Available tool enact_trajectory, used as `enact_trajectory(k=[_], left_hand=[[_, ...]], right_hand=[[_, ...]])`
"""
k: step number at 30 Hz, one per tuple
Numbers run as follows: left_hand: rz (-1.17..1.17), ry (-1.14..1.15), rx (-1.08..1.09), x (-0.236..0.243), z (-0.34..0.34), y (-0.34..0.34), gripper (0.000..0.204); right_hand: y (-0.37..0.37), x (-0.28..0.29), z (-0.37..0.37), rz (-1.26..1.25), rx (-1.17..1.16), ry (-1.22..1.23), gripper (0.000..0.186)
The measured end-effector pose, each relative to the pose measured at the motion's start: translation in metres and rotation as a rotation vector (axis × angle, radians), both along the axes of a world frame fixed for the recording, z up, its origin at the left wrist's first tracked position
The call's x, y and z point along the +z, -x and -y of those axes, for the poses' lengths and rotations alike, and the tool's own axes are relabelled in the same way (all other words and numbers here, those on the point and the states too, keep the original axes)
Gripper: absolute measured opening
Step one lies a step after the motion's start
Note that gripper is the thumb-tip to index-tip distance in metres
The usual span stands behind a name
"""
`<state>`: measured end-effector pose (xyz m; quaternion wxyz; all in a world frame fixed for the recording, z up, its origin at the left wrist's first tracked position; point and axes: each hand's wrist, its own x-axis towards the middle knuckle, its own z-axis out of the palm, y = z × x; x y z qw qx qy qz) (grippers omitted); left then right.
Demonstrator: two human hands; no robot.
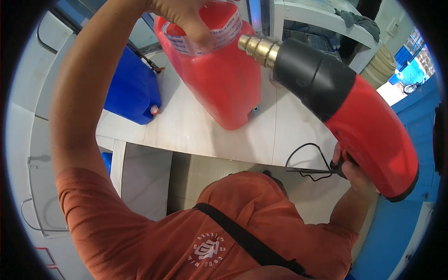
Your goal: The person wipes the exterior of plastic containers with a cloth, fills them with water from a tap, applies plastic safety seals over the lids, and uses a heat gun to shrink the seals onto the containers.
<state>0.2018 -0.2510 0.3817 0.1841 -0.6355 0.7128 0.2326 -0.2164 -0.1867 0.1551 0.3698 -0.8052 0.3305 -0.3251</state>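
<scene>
At the top, my left hand (189, 25) grips the top of a red plastic jug (219, 88), its fingers over a loose printed clear band (221, 39) around the jug's neck. My right hand (354, 175), at the right, is closed round the handle of a red and black heat gun (373, 130). The gun's ridged brass nozzle (259, 49) points up-left at the band, close beside it; whether it touches cannot be told. A black cord (303, 172) loops below the gun's handle.
A blue jug (130, 88) stands left on the pale tiled counter (242, 147). Behind are a white shelf unit (324, 14) with a grey cloth (359, 23) and stacked beige containers (375, 67). A blue panel (373, 247) is at the right, beside a doorway showing a motorbike (410, 88).
</scene>
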Motion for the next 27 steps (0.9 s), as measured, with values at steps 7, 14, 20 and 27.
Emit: enact_trajectory(k=[7, 14, 20, 27], left_hand=[[-0.066, -0.102, 0.050, 0.018, -0.010, 0.034, 0.145], [0.037, 0.051, 0.022, -0.011, -0.001, -0.010, 0.146], [0.030, 0.067, 0.055, -0.008, -0.002, -0.013, 0.152], [-0.032, 0.019, 0.222, 0.009, -0.032, 0.008, 0.155]], right_hand=[[0.011, -0.060, -0.004, 0.092, -0.094, 0.044, 0.020], [-0.036, -0.040, -0.010, 0.916, -0.288, -0.855, 0.019], [-0.048, -0.003, -0.006, 0.194, -0.042, -0.134, 0.028], [-0.051, -0.011, -0.006, 0.118, -0.091, -0.072, 0.019]])
